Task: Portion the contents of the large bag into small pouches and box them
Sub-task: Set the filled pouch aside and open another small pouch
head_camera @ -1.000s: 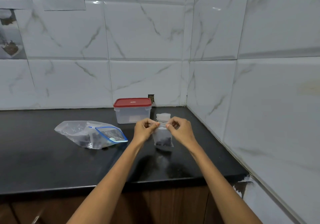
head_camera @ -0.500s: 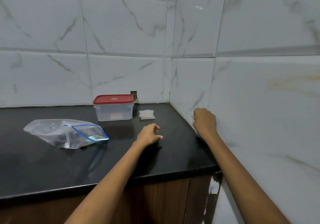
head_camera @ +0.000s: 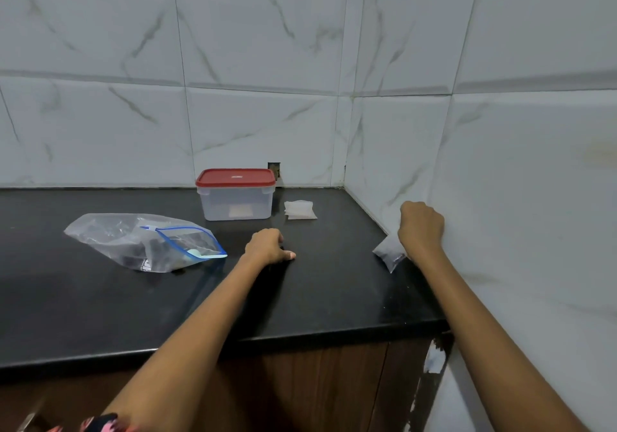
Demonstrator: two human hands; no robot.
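The large clear zip bag lies on its side at the left of the black counter, its blue-rimmed mouth open toward the middle, with dark contents and a pale scoop inside. A clear box with a red lid, closed, stands at the back by the wall. A small stack of empty pouches lies to its right. My right hand is curled by the right wall, holding the top of a small filled pouch that touches the counter. My left hand rests loosely curled on the counter, holding nothing.
Tiled walls close the counter at the back and on the right, meeting in a corner behind the pouches. The counter's front edge runs above brown wooden cabinet doors. A small wall opening sits behind the box.
Both hands let go of pinching the pouch top together. My right hand carried the filled pouch to the right wall and my left hand dropped to the counter. The view turned right.
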